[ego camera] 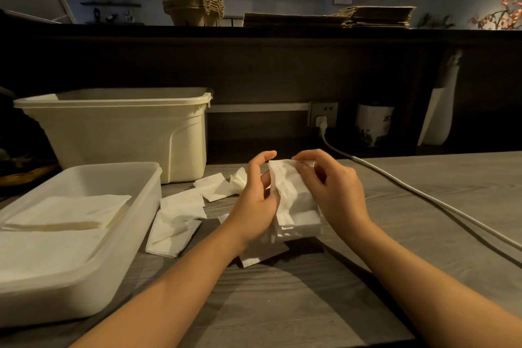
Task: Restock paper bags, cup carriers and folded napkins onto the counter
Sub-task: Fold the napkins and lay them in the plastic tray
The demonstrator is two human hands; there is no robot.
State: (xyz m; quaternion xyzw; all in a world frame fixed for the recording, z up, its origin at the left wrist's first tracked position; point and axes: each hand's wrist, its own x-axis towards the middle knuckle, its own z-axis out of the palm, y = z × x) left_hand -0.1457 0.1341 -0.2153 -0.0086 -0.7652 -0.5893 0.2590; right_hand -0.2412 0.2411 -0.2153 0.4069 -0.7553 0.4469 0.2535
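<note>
My left grip [254, 206] and right grip [339, 195] pinch soft white napkins [293, 195] above the bench [310, 305]. They look light, limp and easily torn. I'd hold the folded edges.

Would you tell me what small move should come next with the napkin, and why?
Probably close the fold: the left hand and right hand both pinch the napkin partly folded above the table, and folded ones already lie in the tray.

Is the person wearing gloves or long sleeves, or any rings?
No gloves: the left hand and the right hand are bare. Both forearms are bare too, with no sleeve showing as far as the picture's edge. No watch, bracelet or ring shows on the wrists or the fingers.
</note>
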